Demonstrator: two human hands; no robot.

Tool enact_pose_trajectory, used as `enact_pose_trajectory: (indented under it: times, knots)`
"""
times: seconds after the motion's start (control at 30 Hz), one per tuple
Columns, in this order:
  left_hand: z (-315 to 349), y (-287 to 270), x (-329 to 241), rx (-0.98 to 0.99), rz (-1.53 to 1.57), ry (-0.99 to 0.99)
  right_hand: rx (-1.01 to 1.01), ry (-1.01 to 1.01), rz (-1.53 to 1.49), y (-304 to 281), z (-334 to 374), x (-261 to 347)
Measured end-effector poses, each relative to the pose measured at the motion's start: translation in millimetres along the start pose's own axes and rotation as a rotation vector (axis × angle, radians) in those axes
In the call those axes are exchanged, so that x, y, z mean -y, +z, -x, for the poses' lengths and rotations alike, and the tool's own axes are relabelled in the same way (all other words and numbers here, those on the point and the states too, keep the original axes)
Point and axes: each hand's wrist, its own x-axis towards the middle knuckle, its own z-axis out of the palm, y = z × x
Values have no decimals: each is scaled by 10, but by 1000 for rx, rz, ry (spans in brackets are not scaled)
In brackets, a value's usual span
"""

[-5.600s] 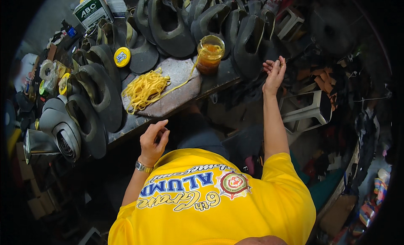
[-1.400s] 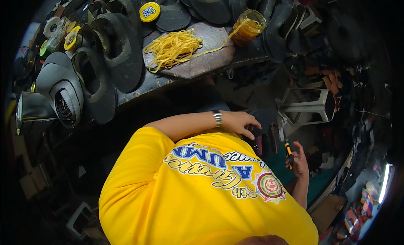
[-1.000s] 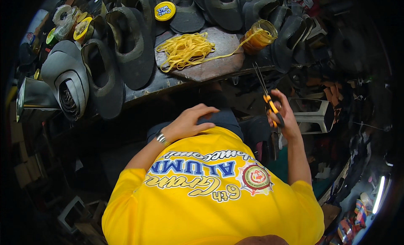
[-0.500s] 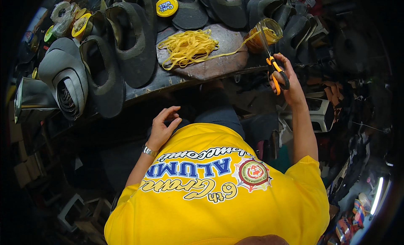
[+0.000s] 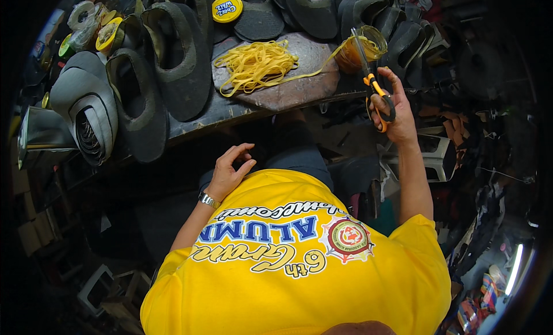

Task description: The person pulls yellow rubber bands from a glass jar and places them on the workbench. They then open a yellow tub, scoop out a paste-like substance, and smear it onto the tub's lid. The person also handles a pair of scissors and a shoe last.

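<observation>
My right hand (image 5: 397,107) grips a pair of scissors (image 5: 374,93) with orange and black handles, its index finger pointing up past the loops. The blades stand upright in front of a glass jar (image 5: 371,47) of amber-brown stuff that lies tilted at the bench's right part. From a tangled heap of flat yellow strips (image 5: 259,64), one strip runs over to the jar. Under the heap lies a worn brown slab (image 5: 305,92). My left hand (image 5: 231,169), with a metal watch at the wrist, hovers over my lap, fingers loosely curled apart and holding nothing.
Dark shoe uppers and soles (image 5: 178,64) crowd the bench's left and back. A round yellow lid (image 5: 227,9) lies among them. Grey rolled sheet material (image 5: 86,104) and a metal can (image 5: 43,138) stand at the left end. A white plastic stool (image 5: 432,156) is below right.
The scissors have tilted a little, and my right index finger has straightened away from the handles. My left hand has shifted slightly to the right.
</observation>
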Motion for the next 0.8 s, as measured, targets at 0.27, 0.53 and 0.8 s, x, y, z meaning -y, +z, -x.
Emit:
enact_pose_trajectory:
  times: [0.27, 0.53, 0.8]
  knots:
    - [-65, 15, 272, -111, 18, 13, 30, 44, 281, 214, 485, -331]
    - [-174, -18, 646, -201, 204, -170, -121, 312, 354, -36, 1266, -772]
    - [-242, -37, 859, -225, 282, -276, -418, -13, 221, -525, 1192, -690]
